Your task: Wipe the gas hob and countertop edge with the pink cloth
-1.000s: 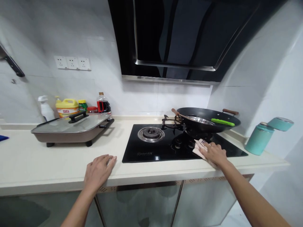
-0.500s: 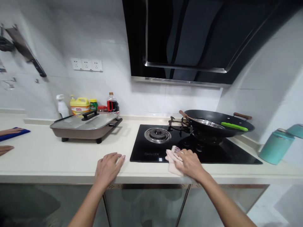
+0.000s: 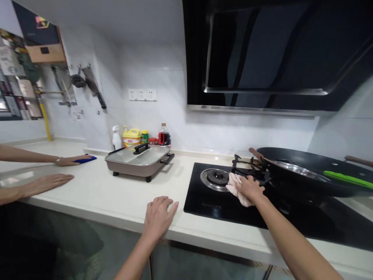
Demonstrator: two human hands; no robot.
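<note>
My right hand (image 3: 251,189) presses a pale pink cloth (image 3: 239,190) onto the black glass gas stove (image 3: 215,204), just right of the round left burner (image 3: 216,178). Its fingers curl over the cloth and partly cover it. My left hand (image 3: 159,216) rests on the white countertop near the front edge, left of the stove, with nothing in it and its thumb apart from the fingers. Behind my right hand lies a black pan support (image 3: 241,161) on the stove. A wok (image 3: 309,177) with a metal lid and a green-handled utensil inside sits on the right.
A lidded electric pan (image 3: 136,163) stands on the counter, with bottles such as a yellow jug (image 3: 131,138) behind it. At the left, another person's hand (image 3: 71,160) is on a blue cloth (image 3: 86,158). A range hood (image 3: 262,58) overhangs the stove.
My right hand has moved the cloth from the stove's front edge back beside the left burner. The view has turned left, showing more of the other person's arms. My left hand still rests on the counter.
</note>
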